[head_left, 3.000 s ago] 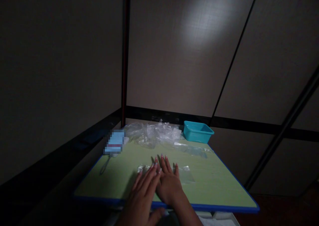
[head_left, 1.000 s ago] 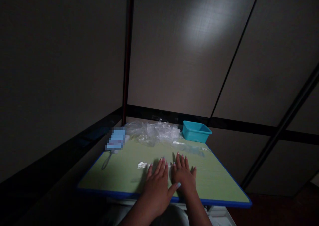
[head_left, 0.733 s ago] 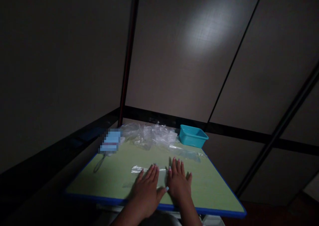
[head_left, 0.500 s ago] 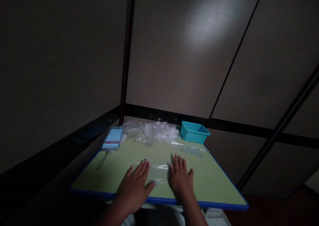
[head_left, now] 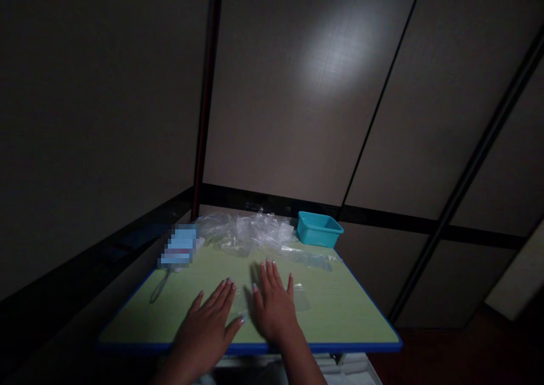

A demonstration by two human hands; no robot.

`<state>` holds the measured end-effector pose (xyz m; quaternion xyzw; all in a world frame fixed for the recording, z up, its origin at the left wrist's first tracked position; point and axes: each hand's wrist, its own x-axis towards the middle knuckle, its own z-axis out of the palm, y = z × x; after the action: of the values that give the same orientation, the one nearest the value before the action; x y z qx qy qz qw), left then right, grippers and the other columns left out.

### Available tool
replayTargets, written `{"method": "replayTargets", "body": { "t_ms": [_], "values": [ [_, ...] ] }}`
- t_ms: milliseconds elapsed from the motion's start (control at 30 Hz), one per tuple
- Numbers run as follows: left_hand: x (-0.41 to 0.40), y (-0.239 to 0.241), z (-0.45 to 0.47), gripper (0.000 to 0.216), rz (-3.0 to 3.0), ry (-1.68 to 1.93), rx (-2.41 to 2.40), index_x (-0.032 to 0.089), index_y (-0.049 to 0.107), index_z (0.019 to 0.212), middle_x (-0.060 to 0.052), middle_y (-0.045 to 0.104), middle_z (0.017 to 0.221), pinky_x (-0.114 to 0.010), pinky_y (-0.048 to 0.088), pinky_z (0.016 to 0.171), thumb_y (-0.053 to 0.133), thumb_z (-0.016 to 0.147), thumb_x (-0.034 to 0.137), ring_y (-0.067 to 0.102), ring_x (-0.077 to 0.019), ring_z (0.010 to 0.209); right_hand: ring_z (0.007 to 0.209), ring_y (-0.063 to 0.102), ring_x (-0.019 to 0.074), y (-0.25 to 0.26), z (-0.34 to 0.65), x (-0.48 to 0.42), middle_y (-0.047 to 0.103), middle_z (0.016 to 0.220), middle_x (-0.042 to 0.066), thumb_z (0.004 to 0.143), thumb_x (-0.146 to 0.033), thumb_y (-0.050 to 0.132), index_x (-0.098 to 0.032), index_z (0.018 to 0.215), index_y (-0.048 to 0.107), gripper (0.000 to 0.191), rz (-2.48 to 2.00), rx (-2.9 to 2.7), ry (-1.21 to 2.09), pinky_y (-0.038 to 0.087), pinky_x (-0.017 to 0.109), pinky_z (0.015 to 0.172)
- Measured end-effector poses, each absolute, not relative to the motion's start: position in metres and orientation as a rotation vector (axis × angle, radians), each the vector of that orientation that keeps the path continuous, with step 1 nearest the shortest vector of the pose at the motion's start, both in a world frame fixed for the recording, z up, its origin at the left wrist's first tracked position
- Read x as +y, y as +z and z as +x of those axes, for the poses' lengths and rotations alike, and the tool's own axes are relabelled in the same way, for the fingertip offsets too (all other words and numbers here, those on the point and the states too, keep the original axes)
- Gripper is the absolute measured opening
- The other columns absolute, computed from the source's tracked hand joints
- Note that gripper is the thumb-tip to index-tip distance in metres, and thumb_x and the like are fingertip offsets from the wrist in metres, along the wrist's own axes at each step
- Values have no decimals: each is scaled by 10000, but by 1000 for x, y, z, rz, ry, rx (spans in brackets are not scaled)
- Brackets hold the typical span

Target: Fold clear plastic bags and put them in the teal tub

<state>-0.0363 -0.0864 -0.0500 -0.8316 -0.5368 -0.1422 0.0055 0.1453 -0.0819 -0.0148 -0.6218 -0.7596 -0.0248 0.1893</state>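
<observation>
A clear plastic bag [head_left: 301, 299] lies flat on the pale green tabletop [head_left: 340, 323], partly covered by my right hand. My right hand [head_left: 274, 308] rests over its middle with fingers spread, holding nothing. To the left, my left hand [head_left: 208, 320] is stretched out flat, its thumb near the bag's left end. The bag's outline under the hands is hard to make out.
Crumpled clear plastic bags [head_left: 259, 232] are heaped along the table's back. A turquoise bin [head_left: 319, 230] stands at the back right corner. At the left edge lies a blurred-out blue item [head_left: 181, 246] with a looped cord [head_left: 159, 287]. Dark wall panels rise behind.
My right hand has slid left across the plastic bag, closer to my left hand, so the bag's right part now shows. The whole view has shifted slightly right.
</observation>
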Motion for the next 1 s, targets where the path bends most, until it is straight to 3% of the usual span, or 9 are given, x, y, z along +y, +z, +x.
{"method": "replayTargets", "body": {
  "t_ms": [133, 367, 633, 1000],
  "values": [
    [-86, -49, -37, 566, -2599, -421, -1675, 203, 300, 1387, -26, 191, 1456, -529, 153, 1056, 280, 887, 468, 185, -239, 1346, 1365, 81, 164, -17, 130, -84, 135, 1481, -19, 939, -468, 94, -310, 1423, 90, 509, -1589, -2329, 108, -41, 546, 1055],
    [-89, -44, -37, 570, -2607, -419, -1695, 193, 272, 1392, -31, 175, 1457, -558, 118, 1054, 304, 882, 446, 186, -248, 1345, 1365, 66, 210, -21, 170, -75, 91, 1489, -13, 929, -498, 94, -370, 1408, 101, 496, -1838, -2271, 116, -32, 596, 1023],
    [-89, -42, -39, 585, -2654, -435, -1714, 199, 235, 1399, -37, 149, 1460, -571, 65, 1055, 303, 890, 477, 175, -252, 1348, 1362, 64, 249, -16, 215, -72, 89, 1493, 1, 913, -519, 150, -372, 1408, 113, 518, -2098, -2175, 27, 51, 591, 1018],
    [-75, -41, -51, 651, -2666, -362, -1683, 220, 167, 1417, -42, 140, 1468, -536, 127, 1055, 291, 873, 556, 168, -246, 1349, 1361, 8, 273, -23, 214, -65, 73, 1498, 21, 906, -532, 169, -369, 1410, 102, 533, -2167, -2097, -9, 21, 624, 995]
  ]
}}
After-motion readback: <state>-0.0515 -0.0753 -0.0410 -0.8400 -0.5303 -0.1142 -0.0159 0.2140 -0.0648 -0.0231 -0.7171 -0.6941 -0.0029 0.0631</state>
